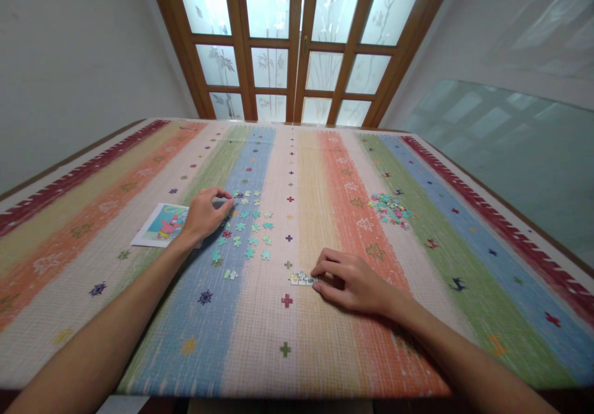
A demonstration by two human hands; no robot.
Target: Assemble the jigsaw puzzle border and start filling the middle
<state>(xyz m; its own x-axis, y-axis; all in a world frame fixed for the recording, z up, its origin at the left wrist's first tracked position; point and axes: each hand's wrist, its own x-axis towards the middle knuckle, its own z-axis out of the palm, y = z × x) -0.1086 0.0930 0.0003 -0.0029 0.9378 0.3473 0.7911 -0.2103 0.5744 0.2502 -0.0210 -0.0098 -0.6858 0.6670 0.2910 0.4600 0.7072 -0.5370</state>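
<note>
My left hand (207,211) hovers at the left edge of a spread of loose turquoise jigsaw pieces (253,241). Its thumb and index finger are pinched together; anything between them is too small to make out. Partly under this hand lies a printed picture card (162,223) with a pink cartoon figure on blue. Low over the table's middle, my right hand (346,278) pinches the right end of a short strip of joined jigsaw pieces (301,278), which lies flat on the cloth. A small pale jigsaw piece pair (231,274) lies left of that strip.
A heap of mixed-colour jigsaw pieces (390,208) sits to the right, beyond my right hand. A striped tablecloth (264,352) with printed motifs covers the table. Wood-framed glass doors (294,49) stand behind the far edge, and a glass panel (505,135) stands at the right.
</note>
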